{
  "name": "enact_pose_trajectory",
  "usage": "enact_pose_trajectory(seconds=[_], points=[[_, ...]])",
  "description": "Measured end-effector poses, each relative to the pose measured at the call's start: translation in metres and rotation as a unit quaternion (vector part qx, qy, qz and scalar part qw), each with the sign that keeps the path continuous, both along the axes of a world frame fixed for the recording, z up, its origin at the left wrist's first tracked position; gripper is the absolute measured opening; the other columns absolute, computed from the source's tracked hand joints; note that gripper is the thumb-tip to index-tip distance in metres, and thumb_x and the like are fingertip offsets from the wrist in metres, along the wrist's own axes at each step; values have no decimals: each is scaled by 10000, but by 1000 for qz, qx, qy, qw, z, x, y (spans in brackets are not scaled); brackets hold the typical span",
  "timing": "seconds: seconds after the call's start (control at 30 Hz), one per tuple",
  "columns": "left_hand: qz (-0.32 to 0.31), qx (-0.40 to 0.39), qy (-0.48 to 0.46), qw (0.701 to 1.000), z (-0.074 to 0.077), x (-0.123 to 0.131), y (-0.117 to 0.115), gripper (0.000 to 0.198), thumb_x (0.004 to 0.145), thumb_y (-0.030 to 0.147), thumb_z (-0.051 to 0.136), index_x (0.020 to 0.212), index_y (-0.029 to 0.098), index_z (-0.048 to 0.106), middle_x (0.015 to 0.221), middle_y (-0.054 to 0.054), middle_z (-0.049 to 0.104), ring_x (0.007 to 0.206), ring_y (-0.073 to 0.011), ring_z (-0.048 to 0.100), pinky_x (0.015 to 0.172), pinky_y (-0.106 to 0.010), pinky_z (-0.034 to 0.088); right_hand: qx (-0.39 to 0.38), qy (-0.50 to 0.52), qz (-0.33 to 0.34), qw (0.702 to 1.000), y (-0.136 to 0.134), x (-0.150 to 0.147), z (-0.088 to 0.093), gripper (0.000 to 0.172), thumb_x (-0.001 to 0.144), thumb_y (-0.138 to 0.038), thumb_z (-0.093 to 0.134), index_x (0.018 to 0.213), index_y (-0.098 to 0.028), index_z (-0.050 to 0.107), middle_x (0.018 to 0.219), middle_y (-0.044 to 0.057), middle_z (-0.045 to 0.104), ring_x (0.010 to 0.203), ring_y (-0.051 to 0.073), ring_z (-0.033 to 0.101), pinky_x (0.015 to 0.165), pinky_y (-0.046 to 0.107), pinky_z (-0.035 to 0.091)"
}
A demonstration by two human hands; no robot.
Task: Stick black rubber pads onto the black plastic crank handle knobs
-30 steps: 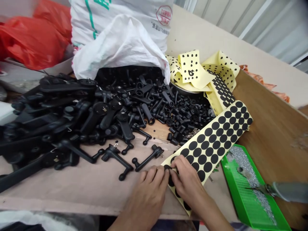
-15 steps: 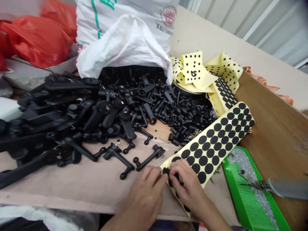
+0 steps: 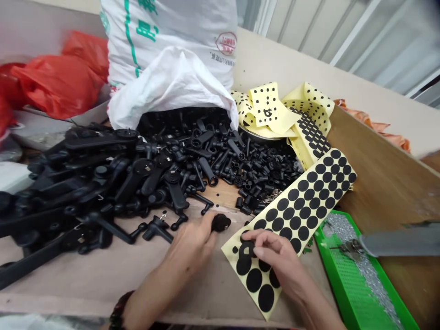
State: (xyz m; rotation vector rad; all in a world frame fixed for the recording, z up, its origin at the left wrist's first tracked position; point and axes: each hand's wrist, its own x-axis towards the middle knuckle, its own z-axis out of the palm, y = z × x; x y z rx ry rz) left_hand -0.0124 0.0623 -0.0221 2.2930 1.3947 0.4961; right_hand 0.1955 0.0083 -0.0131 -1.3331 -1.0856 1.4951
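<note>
My left hand (image 3: 194, 240) is closed around a black crank handle, whose round head (image 3: 221, 222) shows beyond the fingertips; the hand hides its arm. Over the near end of a yellow sheet of black round stickers (image 3: 288, 214), my right hand (image 3: 280, 261) pinches a black round sticker (image 3: 246, 250) between thumb and fingers. That sticker looks ring-shaped, with a pale gap at its middle. Left of my left hand, another black crank handle (image 3: 158, 229) with a small metal clip lies on the table.
A big pile of black crank handles (image 3: 113, 183) spills from a white woven sack (image 3: 172, 87). Small black caps (image 3: 264, 169) lie beside it. A green tray (image 3: 364, 284) of small metal pieces stands at right, with a grey tool (image 3: 398, 240) above it. Red bags (image 3: 62, 82) sit far left.
My left hand has left the sticker sheet, moved left and taken hold of a crank handle. My right hand has lifted a round sticker from the sheet. The view has shifted slightly.
</note>
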Motion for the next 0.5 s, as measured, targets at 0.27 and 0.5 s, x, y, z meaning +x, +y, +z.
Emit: enact_pose_trajectory(seconds=[0.27, 0.5], points=[[-35, -347, -364, 864, 7, 4, -9, 380, 737, 131, 457, 1102, 174, 553, 942, -22, 712, 714, -152, 632, 652, -230, 467, 3, 115, -42, 992, 5, -12, 8, 98, 666, -219, 701, 642, -187, 611, 1038, 59, 649, 964, 222, 555, 862, 318, 377], [-24, -353, -373, 858, 4, 10, -14, 417, 743, 144, 463, 1138, 166, 597, 888, -19, 697, 585, -115, 554, 608, -224, 441, 18, 75, -27, 997, 7, -14, 4, 98, 683, -222, 693, 646, -185, 611, 1007, 62, 641, 948, 227, 569, 833, 326, 403]])
